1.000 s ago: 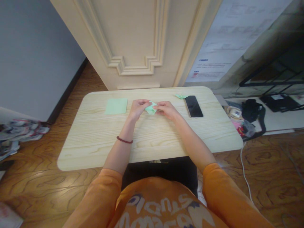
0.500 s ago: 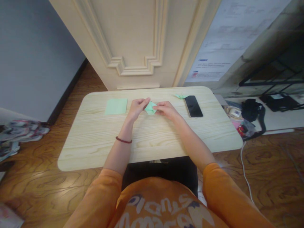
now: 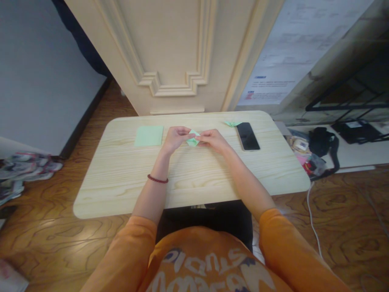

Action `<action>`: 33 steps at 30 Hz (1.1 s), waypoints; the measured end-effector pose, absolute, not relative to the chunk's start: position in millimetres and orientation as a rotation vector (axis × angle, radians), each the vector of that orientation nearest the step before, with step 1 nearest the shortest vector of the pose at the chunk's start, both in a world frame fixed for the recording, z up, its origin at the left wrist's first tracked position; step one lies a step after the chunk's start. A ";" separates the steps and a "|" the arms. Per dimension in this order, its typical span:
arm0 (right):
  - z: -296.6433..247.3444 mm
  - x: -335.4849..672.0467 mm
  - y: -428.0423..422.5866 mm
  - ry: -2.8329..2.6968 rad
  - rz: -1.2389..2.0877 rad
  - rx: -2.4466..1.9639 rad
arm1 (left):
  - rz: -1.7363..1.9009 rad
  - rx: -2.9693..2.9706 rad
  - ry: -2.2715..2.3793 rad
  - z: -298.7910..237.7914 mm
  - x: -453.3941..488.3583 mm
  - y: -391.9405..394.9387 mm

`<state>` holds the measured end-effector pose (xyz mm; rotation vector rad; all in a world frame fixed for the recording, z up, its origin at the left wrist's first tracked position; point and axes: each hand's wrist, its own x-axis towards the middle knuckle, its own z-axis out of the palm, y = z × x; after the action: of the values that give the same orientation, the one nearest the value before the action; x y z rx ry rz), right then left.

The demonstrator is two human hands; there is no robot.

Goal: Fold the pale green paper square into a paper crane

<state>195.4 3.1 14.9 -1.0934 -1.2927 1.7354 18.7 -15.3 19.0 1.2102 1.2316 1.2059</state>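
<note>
A small folded piece of light green paper (image 3: 192, 142) is between my hands above the middle of the table. My left hand (image 3: 176, 139) pinches its left side, the thumb lying over the paper. From the other side, my right hand (image 3: 212, 138) grips the right edge between thumb and fingers. The finer creases are too small to make out. A flat square of green paper (image 3: 148, 135) lies to the left of my left hand. Beyond my right hand rests a folded green paper shape with pointed ends (image 3: 232, 123).
A dark-screened phone (image 3: 248, 136) lies on the right of the pale wooden table (image 3: 121, 182), touching or very near the folded shape. A panelled surface (image 3: 173, 52) rises behind the table. Right of it, a low shelf (image 3: 358, 150) carries assorted items.
My left thumb has moved down and right over the folded paper, and the paper's visible outline has changed. My right hand has barely moved. A dark shape now shows at the upper left.
</note>
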 end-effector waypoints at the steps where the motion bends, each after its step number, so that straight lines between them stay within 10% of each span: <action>1: 15.1 195.9 3.3 -1.310 1.726 -1.095 | 1.206 1.218 1.237 19.6 18.9 -15.4; 33: 15.0 196.8 6.3 -1.416 1.519 -0.986 | 1.487 1.474 1.174 11.0 19.9 -8.1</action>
<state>196.8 6.3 15.0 -0.9864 -1.4157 1.5187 19.9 -8.1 11.0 1.4737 1.1744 1.4874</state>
